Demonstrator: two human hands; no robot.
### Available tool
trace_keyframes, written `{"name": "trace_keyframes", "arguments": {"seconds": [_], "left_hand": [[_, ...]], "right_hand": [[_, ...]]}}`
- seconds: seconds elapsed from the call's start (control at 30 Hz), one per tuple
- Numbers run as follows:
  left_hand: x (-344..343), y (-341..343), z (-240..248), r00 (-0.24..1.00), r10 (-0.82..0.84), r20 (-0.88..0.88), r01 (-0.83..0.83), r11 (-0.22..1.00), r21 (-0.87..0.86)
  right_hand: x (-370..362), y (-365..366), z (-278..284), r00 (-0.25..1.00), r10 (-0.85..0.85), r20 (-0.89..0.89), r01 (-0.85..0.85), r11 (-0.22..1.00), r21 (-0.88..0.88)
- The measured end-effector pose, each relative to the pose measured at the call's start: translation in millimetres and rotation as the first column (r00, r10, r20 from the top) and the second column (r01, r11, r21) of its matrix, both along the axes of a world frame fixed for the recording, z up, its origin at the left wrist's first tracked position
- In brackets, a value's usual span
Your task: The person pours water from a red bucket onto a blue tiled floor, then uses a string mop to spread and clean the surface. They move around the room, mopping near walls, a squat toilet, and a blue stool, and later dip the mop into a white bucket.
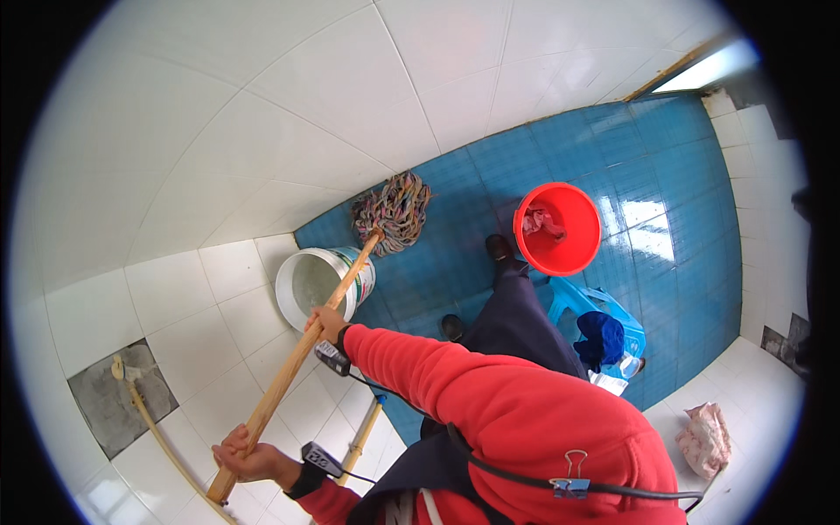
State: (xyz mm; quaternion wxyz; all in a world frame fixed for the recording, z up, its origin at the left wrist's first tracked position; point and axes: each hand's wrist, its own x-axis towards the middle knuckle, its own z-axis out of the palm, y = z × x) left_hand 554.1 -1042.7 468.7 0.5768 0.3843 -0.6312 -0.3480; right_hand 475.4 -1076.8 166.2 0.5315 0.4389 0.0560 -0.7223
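Note:
A mop with a wooden handle (pixel 280 385) slants from the lower left up to its head of multicoloured cloth strips (pixel 392 213), which rests on the blue floor by the wall. My left hand (pixel 252 457) is closed around the handle near its top end. Further down the shaft, my right hand (pixel 327 324) grips it too. Beside the handle stands a white bucket (pixel 306 262) with greyish water in it, partly behind the shaft. Both my wrists carry black bands with small devices.
A red bucket (pixel 577 232) with a crumpled pinkish cloth (pixel 542 225) stands ahead on the blue tiles (pixel 647 157). Near my legs is a light-blue plastic stool (pixel 569 302) bearing a dark-blue cloth (pixel 601 339). White tiled walls (pixel 332 96) close in; a yellowish pipe (pixel 162 437) runs at left.

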Motion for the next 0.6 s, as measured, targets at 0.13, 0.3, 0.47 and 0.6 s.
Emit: {"name": "trace_keyframes", "arguments": {"seconds": [0.13,0.3,0.47,0.6], "left_hand": [[-27.5,-9.3,9.0,0.999,-0.026,0.034,0.024,0.999,0.04],[-73.9,-8.9,10.3,0.991,-0.129,0.042,0.124,0.986,0.111],[-133.3,-0.2,-18.9,0.966,-0.26,0.01,0.25,0.939,0.238],[-181.0,19.7,-68.3,0.945,-0.323,-0.048,0.319,0.885,0.339]], "right_hand": [[-13.3,19.1,-2.3,0.793,0.115,-0.598,-0.116,0.993,0.036],[-72.0,55.3,6.2,0.539,0.304,-0.785,-0.166,0.953,0.255],[-171.9,102.3,5.2,0.997,0.024,-0.07,-0.007,0.972,0.236],[-240.3,163.2,-10.4,0.997,-0.058,-0.054,0.074,0.924,0.375]]}}
